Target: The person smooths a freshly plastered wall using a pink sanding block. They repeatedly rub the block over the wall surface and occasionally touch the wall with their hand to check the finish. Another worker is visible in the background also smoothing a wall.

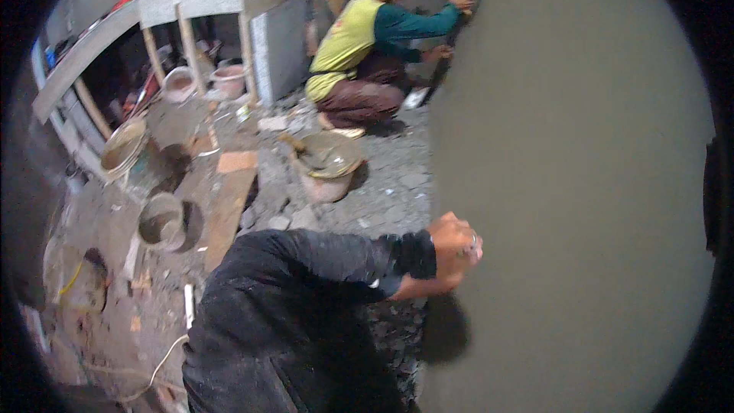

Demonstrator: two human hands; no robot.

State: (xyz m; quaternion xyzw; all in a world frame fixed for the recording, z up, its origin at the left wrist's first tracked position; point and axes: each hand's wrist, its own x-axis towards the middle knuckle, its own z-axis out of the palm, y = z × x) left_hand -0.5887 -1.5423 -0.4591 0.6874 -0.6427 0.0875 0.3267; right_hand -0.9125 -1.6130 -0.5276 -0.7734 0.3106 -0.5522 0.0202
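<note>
A black sleeve reaches from the lower edge toward a wall of smooth grey wet plaster (573, 183) on the right, casting a shadow on it. My left hand (453, 241) is closed beside the plaster, its fingers around something I cannot make out. Bare skin just below the cuff looks like my right hand (424, 285), mostly hidden behind the left, so its fingers cannot be told. Behind the hands, on the rubble, stands a bucket (325, 183) of grey mix with a tool resting in it.
A co-worker (348, 46) in yellow and green squats at the wall, holding a long dark straightedge against it. Buckets (160, 226), a board (229, 214), rubble and a cable (164, 359) cover the floor on the left. A concrete counter (187, 0) on wooden props stands behind.
</note>
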